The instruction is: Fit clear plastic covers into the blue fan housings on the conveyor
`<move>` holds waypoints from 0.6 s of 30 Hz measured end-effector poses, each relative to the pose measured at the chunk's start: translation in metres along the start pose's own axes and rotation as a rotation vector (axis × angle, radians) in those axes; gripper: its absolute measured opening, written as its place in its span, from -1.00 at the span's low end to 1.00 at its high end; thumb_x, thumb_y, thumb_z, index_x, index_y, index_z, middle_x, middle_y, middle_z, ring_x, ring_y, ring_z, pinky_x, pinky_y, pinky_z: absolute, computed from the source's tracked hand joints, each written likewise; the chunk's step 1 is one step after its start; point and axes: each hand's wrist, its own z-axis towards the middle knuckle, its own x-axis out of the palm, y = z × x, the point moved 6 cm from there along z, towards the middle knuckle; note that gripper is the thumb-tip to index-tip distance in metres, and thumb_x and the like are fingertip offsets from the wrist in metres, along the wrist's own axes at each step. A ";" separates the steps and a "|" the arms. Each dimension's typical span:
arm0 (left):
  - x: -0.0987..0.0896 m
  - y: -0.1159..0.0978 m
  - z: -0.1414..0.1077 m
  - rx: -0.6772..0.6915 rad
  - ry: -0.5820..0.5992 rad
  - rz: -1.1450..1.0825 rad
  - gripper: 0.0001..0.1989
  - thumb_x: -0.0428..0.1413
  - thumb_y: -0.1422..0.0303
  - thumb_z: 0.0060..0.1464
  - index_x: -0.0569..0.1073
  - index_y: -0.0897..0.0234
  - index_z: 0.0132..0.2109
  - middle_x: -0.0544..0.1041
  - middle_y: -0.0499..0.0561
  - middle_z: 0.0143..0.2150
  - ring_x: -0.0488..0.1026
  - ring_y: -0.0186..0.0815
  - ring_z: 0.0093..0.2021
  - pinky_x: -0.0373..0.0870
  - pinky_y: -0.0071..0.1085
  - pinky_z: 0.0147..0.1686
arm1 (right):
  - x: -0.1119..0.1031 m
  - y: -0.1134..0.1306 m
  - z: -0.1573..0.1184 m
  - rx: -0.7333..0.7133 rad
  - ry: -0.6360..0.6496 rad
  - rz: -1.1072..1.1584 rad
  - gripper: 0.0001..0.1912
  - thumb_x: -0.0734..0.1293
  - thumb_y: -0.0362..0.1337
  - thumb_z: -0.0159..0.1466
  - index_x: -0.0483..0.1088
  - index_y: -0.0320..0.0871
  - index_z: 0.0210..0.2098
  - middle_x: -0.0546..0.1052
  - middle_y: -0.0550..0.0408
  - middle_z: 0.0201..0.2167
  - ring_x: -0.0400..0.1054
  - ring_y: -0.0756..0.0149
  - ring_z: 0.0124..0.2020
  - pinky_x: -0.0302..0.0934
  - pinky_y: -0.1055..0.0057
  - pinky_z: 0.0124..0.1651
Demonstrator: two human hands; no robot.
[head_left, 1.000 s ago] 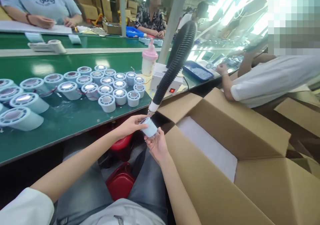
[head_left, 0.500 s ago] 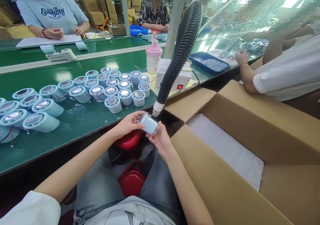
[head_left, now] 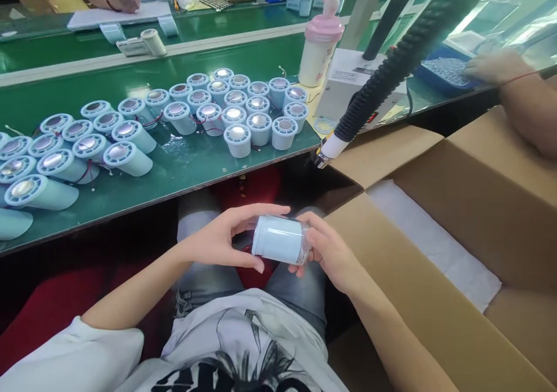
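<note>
A light-blue cylindrical housing [head_left: 278,240] with a clear plastic end lies sideways above my lap. My right hand [head_left: 333,250] is closed on its clear end, thumb and fingers on either side. Around the other end, my left hand [head_left: 221,235] is open, thumb below and fingers above, spread apart; whether it touches the housing I cannot tell. Beyond, on the green bench [head_left: 183,177], stand several similar light-blue housings [head_left: 237,140] with silvery round centres and thin red and dark wires, some of them leaning.
A black corrugated hose [head_left: 369,90] with a metal tip hangs before a white box device [head_left: 348,76]. Beside it stands a pink-lidded bottle [head_left: 319,47]. On my right is an open cardboard box [head_left: 391,270] with a white lining. A co-worker's hand [head_left: 498,67] is near a blue tray [head_left: 444,82].
My hands have brought the housing away from the hose tip, down and closer to my body. My left hand has loosened and spread its fingers. The view has tilted downward.
</note>
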 end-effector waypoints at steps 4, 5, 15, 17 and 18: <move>0.001 -0.004 -0.009 0.045 -0.007 0.066 -0.14 0.36 0.49 -0.19 0.23 0.04 0.26 0.31 0.12 0.26 0.29 -0.11 0.23 0.30 -0.23 0.19 | 0.008 -0.007 -0.001 0.107 0.010 0.042 -0.49 0.32 0.19 0.12 0.21 -0.13 -0.34 0.47 0.23 -0.65 0.42 0.40 -0.66 0.28 0.60 -0.67; 0.002 -0.004 -0.010 0.053 -0.010 0.083 -0.13 0.36 0.49 -0.19 0.22 0.06 0.27 0.29 0.13 0.27 0.28 -0.11 0.24 0.29 -0.23 0.19 | 0.010 -0.009 -0.001 0.136 0.008 0.056 -0.48 0.33 0.21 0.10 0.21 -0.13 -0.35 0.47 0.23 -0.66 0.41 0.39 -0.68 0.27 0.60 -0.69; 0.008 -0.016 -0.017 0.152 -0.066 0.326 -0.39 0.29 0.45 -0.08 0.35 0.11 0.14 0.31 0.17 0.22 0.27 -0.07 0.22 0.31 -0.17 0.14 | 0.023 -0.027 -0.010 0.421 0.162 0.148 -0.24 0.07 0.37 0.14 0.36 -0.26 -0.50 0.43 0.08 -0.67 0.33 0.48 -0.74 0.10 0.67 -0.77; 0.010 -0.014 -0.020 0.053 -0.098 0.263 -0.38 0.28 0.42 -0.05 0.30 0.12 0.17 0.33 0.16 0.20 0.31 -0.09 0.18 0.35 -0.22 0.10 | 0.019 -0.027 -0.011 0.312 0.148 0.064 -0.22 0.03 0.39 0.15 0.38 -0.24 -0.36 0.43 0.09 -0.64 0.32 0.45 -0.73 0.12 0.62 -0.76; 0.010 -0.013 -0.021 -0.008 -0.114 0.217 -0.38 0.27 0.40 -0.03 0.28 0.12 0.19 0.33 0.15 0.18 0.34 -0.10 0.15 0.37 -0.24 0.08 | 0.016 -0.024 -0.011 0.207 0.112 -0.002 -0.23 0.06 0.39 0.14 0.37 -0.22 -0.25 0.47 0.06 -0.56 0.36 0.41 -0.68 0.19 0.58 -0.71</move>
